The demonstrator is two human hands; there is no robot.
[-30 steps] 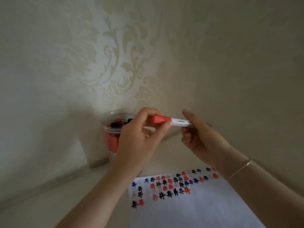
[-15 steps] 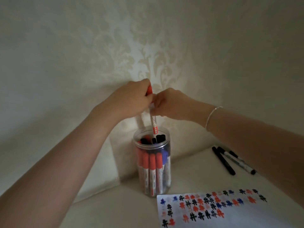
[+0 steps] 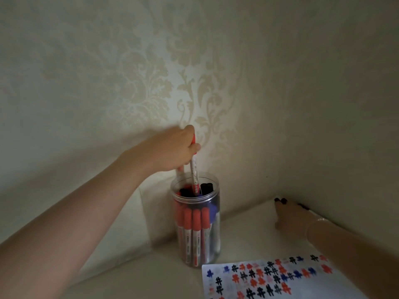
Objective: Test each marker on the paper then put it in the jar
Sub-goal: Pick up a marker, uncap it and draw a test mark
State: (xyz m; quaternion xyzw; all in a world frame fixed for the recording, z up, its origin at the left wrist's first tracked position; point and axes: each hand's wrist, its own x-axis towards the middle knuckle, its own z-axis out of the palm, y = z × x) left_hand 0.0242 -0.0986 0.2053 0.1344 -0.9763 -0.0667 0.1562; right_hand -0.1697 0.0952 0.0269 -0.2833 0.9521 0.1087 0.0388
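Observation:
My left hand [image 3: 174, 148] grips a red marker [image 3: 193, 172] by its cap end and holds it upright. The marker's lower end is inside the mouth of the clear plastic jar [image 3: 212, 238]. The jar stands by the wall and holds several red, black and blue markers. My right hand [image 3: 290, 217] is blurred and lies low on the surface at the right with fingers stretched out. It covers the black markers [image 3: 280, 200], whose ends peep out past the fingertips. The test paper [image 3: 319, 288], with rows of red, blue and black marks, lies at the lower right.
Patterned wallpaper walls close in behind the jar and at the right, forming a corner. The pale surface runs from the jar to the paper. A thin bracelet [image 3: 317, 221] sits on my right wrist.
My right hand has let go of the red marker and dropped down right onto the black markers. My left hand has lowered the red marker deeper into the jar.

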